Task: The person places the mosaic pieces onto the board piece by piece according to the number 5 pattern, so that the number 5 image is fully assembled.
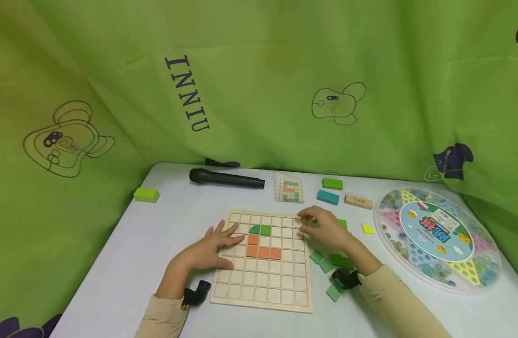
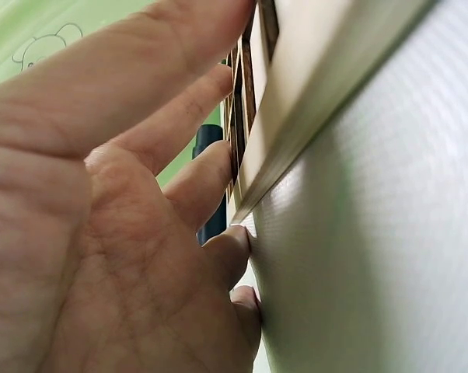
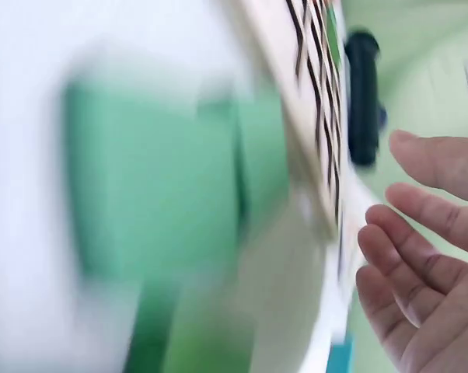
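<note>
A wooden grid board lies flat on the white table. Set in its cells are a green quarter-round tile, a green square tile and several orange tiles. My left hand rests on the board's left edge with fingers spread; in the left wrist view its fingertips meet the board's side. By the top right corner is my right hand, fingers loosely bent. The right wrist view shows nothing between those fingers. Loose green tiles lie below that hand, right of the board.
Behind the board lie a black microphone and a printed pattern card. Green, blue and wooden blocks are at the back right. A yellow tile lies near a round marble game box. Another green block sits far left.
</note>
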